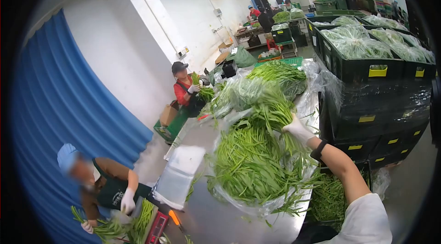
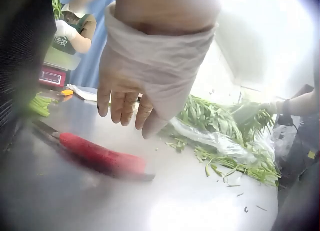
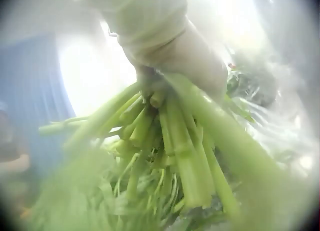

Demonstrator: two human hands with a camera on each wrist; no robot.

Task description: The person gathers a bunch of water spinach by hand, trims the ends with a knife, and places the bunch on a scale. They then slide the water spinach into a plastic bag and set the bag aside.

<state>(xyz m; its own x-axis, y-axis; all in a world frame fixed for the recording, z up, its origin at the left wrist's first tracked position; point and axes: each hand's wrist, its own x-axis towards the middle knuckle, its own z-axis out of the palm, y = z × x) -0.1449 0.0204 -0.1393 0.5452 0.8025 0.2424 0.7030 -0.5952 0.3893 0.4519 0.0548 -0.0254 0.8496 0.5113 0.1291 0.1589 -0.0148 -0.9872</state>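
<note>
My gloved right hand (image 1: 299, 129) grips a bunch of water spinach (image 1: 271, 106) over the right side of a big heap. Close up in the right wrist view, cut stem ends (image 3: 192, 176) fan out below the gloved fingers. The heap of loose greens (image 1: 250, 163) lies on an opened clear plastic bag (image 1: 257, 208) on the metal table. Outside the head view, my gloved left hand (image 2: 145, 86) hangs over the tabletop with loose, relaxed fingers, holding nothing. Below it lies a red-handled knife (image 2: 102, 153).
Clear bags (image 1: 181, 170) lie in a stack, near an orange-handled tool (image 1: 175, 218) and a red scale (image 1: 157, 228). Across the table, one person (image 1: 108, 179) handles greens; another person (image 1: 183, 85) holds a bunch farther back. Black crates (image 1: 353, 72) tower at right.
</note>
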